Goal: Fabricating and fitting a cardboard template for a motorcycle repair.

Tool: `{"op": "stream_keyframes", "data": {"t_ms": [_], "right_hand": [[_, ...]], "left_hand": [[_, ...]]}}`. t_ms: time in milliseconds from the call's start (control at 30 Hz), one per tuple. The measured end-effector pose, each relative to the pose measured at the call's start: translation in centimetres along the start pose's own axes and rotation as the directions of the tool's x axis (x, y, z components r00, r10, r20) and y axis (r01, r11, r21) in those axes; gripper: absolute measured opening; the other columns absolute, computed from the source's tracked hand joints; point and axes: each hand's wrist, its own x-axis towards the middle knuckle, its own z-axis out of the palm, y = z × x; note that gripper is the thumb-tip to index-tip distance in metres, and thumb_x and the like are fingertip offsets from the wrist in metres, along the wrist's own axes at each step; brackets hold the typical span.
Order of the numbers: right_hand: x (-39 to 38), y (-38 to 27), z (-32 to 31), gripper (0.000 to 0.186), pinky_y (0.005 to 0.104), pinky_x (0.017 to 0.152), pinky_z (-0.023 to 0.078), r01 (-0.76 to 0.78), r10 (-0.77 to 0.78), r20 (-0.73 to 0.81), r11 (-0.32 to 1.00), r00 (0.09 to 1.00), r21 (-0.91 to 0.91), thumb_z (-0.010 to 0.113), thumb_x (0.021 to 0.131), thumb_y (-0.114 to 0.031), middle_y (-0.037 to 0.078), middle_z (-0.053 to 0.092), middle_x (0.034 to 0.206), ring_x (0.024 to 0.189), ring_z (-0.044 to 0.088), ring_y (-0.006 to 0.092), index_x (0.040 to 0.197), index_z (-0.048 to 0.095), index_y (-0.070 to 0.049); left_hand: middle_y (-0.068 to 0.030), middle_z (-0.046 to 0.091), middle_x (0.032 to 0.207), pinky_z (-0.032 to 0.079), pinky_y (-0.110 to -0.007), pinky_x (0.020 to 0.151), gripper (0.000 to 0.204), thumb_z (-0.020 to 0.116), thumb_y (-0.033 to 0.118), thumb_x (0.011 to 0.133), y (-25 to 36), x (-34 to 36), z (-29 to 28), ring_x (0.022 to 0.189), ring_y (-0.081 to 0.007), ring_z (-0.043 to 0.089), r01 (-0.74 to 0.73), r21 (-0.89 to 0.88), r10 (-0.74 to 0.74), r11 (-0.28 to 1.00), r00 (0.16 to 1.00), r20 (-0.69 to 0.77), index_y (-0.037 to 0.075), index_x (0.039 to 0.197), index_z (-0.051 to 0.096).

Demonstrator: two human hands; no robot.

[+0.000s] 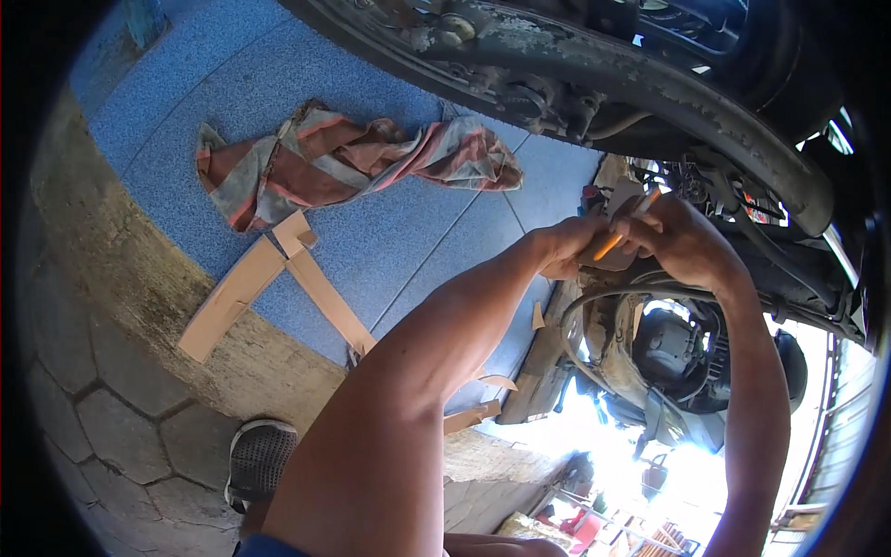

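Note:
My left hand (563, 245) is closed on the edge of a brown flat piece of card-like sheet (608, 258), held up below the dark machine parts. My right hand (682, 243) grips a slim orange pen-like tool (608, 246), slanted across the sheet with its lower end close to the surface. Whether that tool is a pencil or a cutter is too small to tell. Part of the sheet is hidden behind my fingers.
A motorcycle's worn dark frame (650, 79) and an engine part (670, 343) fill the top and right. On the blue floor (371, 241) lie a crumpled striped cloth (343, 158), a wide tan card strip (232, 297) and a narrow strip (329, 302). A grey shoe (263, 459) is at lower left.

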Motion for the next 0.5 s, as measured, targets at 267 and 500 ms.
{"op": "stream_keyframes", "data": {"t_ms": [267,500], "right_hand": [[-0.2,0.4,0.9,0.030,0.0431,0.084,0.051,0.060,-0.037,0.140,0.985,0.989,-0.159,0.051,0.100,-0.030,0.016,0.071,0.100,0.092,0.069,0.0311,0.115,0.061,-0.006],[-0.7,-0.5,1.7,0.023,0.0442,0.087,0.052,0.128,-0.031,0.302,0.943,0.953,-0.308,0.044,0.102,-0.020,0.010,0.069,0.109,0.093,0.069,0.0282,0.120,0.058,-0.017]], "left_hand": [[-0.0096,0.061,0.114,0.054,-0.033,0.096,0.060,0.022,0.054,0.103,0.4,-0.9,1.7,0.104,-0.0182,0.064,-0.007,0.012,0.008,1.000,0.994,-0.113,0.006,0.126,0.051],[-0.0140,0.059,0.120,0.056,-0.036,0.095,0.049,0.032,0.040,0.105,0.0,0.1,0.1,0.107,-0.0224,0.064,0.007,0.027,-0.004,1.000,0.994,-0.108,0.001,0.132,0.043]]}}
